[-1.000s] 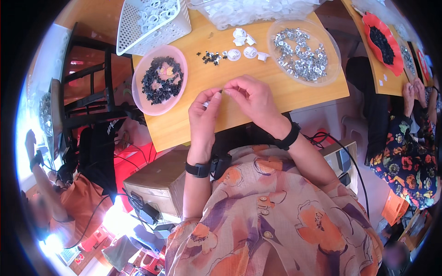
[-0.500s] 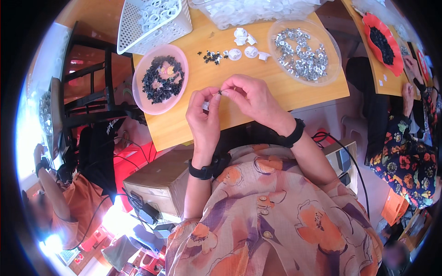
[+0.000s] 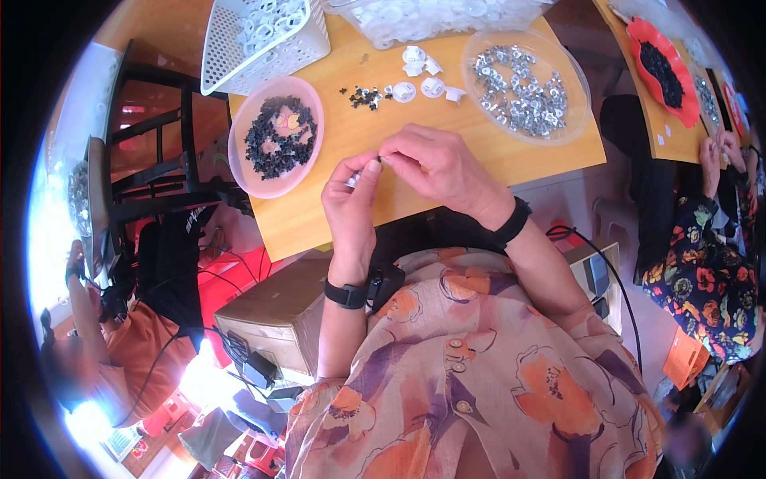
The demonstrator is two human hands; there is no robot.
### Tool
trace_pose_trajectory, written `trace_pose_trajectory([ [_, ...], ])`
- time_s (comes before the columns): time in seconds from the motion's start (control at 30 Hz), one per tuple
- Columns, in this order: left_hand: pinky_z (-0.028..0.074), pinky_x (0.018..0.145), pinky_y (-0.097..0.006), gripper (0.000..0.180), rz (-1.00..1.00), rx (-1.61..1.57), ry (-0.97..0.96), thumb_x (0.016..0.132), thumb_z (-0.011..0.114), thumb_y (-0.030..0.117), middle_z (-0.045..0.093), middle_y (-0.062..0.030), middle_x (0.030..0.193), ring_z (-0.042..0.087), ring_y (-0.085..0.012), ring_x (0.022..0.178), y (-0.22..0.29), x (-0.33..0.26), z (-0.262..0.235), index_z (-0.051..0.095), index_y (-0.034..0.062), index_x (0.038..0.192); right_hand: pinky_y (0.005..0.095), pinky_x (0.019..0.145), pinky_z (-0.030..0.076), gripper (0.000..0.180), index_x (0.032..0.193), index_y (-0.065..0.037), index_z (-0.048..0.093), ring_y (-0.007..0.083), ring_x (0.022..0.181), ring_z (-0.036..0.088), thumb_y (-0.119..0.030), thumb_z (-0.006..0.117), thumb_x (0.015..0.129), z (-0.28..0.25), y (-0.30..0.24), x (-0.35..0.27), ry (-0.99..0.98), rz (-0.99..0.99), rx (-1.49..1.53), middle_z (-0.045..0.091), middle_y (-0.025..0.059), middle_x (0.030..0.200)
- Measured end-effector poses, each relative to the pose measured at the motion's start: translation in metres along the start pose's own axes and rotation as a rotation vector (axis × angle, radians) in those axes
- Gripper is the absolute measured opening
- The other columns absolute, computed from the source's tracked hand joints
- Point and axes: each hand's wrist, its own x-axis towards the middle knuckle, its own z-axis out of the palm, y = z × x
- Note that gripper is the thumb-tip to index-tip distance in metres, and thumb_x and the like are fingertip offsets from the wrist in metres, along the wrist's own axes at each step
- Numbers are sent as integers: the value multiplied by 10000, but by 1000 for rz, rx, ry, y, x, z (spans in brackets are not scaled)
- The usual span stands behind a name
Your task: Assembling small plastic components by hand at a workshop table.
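Note:
Above the table's near part my two hands meet at the fingertips. My left hand [image 3: 351, 201] is closed round a small white plastic part [image 3: 352, 181], mostly hidden by the fingers. My right hand [image 3: 437, 169] pinches at the same spot, where a tiny dark piece [image 3: 380, 159] shows between the fingertips. Beyond the hands lie a small pile of black pieces [image 3: 365, 97] and several white round plastic parts [image 3: 404, 92]. To the left stands a pink bowl [image 3: 237, 164] of small black pieces; to the right, a clear round tray [image 3: 583, 108] of small shiny metal pieces.
A white perforated basket [image 3: 219, 68] and a clear bin [image 3: 447, 33], both with white parts, stand at the far edge. At right, a person in a dark floral top [image 3: 702, 263] works beside a red dish [image 3: 685, 116]. Another person in orange [image 3: 152, 343] is at left.
My hands stay together with slight finger movement; the right hand has tilted a little. At the right, the other person's hands have come together.

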Motion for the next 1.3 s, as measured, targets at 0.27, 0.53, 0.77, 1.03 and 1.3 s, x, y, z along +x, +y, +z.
trace_pose_trajectory([
  [0.27, 365, 619, -160, 101, 32, 73, -86, 890, 641, 53, 596, 61, 803, 467, -7, 690, 9, -4, 2, 656, 16, 983, 303, 557, 465, 104, 875, -16, 575, 224, 635, 593, 3, 640, 797, -5, -7, -6, -19, 97, 27, 586, 99, 755],
  [0.53, 393, 654, -183, 150, -41, 129, -138, 915, 616, 120, 617, 26, 859, 494, -39, 733, 10, 0, -1, 641, 19, 1023, 297, 585, 484, 68, 844, -16, 571, 195, 622, 605, -58, 618, 819, -8, -11, -10, -50, 310, 190, 590, 83, 693],
  [0.77, 460, 911, -305, 401, -278, -413, -199, 997, 410, 195, 536, -145, 1175, 564, -193, 1003, 14, 4, 3, 425, -53, 1312, 192, 603, 432, 141, 891, 1, 635, 42, 653, 535, -138, 617, 883, 2, -2, -20, 49, 835, 706, 607, -10, 748],
  [1.03, 472, 980, -295, 376, -249, -310, -176, 973, 471, 107, 548, -154, 1188, 570, -179, 1056, 17, -4, 15, 437, -66, 1306, 181, 578, 390, 157, 879, -21, 651, 45, 632, 504, -170, 603, 893, -2, 4, -23, 90, 952, 891, 590, -10, 734],
  [1.3, 469, 687, -198, 159, 8, 32, -131, 908, 621, 89, 637, -34, 853, 580, -74, 736, 3, -1, 15, 623, 2, 1042, 198, 491, 386, 167, 815, -24, 634, 44, 549, 492, -181, 622, 871, 3, -1, -24, 66, 1009, 908, 575, -12, 684],
])
